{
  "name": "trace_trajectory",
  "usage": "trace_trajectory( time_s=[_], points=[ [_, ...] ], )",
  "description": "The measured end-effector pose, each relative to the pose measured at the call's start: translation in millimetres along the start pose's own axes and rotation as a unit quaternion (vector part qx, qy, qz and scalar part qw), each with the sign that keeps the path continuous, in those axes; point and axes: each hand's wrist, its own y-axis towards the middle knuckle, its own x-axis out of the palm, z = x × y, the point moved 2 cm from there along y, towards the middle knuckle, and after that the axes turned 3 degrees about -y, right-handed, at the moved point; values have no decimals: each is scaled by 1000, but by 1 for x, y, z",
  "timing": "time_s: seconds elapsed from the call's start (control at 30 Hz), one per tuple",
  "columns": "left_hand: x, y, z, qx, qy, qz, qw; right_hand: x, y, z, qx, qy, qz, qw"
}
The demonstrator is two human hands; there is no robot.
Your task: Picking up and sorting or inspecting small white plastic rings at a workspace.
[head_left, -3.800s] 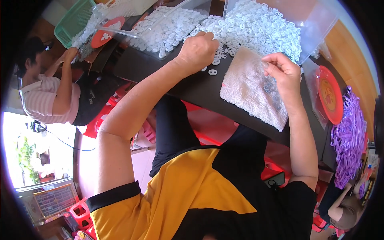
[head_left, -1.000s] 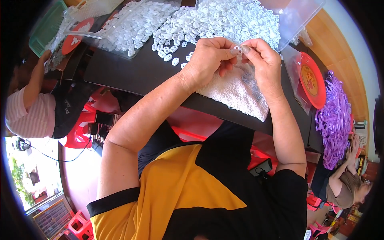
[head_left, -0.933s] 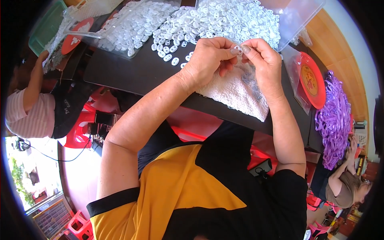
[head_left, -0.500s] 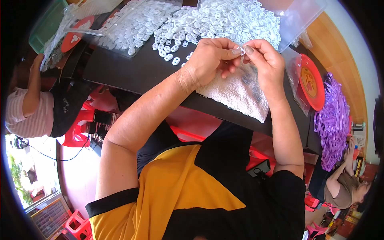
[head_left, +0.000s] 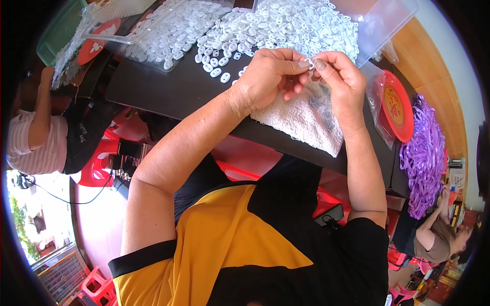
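- Fingertips of both hands meet above the white towel (head_left: 301,120): the left hand (head_left: 268,81) and the right hand (head_left: 342,76) pinch one small white plastic piece (head_left: 309,63) between thumbs and forefingers, held up close, probably for a better look.
- Heap of white plastic pieces (head_left: 286,25) lies just beyond on the black table (head_left: 168,86), within easy reach.
- Towel under the hands likely catches dropped pieces.
- Far right: a red lid (head_left: 398,107) in a clear bag and purple ribbons (head_left: 423,153).
- Left: another person's arm (head_left: 41,112).
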Motion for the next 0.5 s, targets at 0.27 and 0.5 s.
trace_trajectory(
  time_s=[0.27, 0.5],
  points=[
    [0, -1, 2, 31, 2, 27, 999, 0, -1, 0, -10, -32, 16, 999],
    [-2, -1, 2, 4, -36, 12, 999, 6, 0, -8, -311, -279, 59, 907]
  ],
)
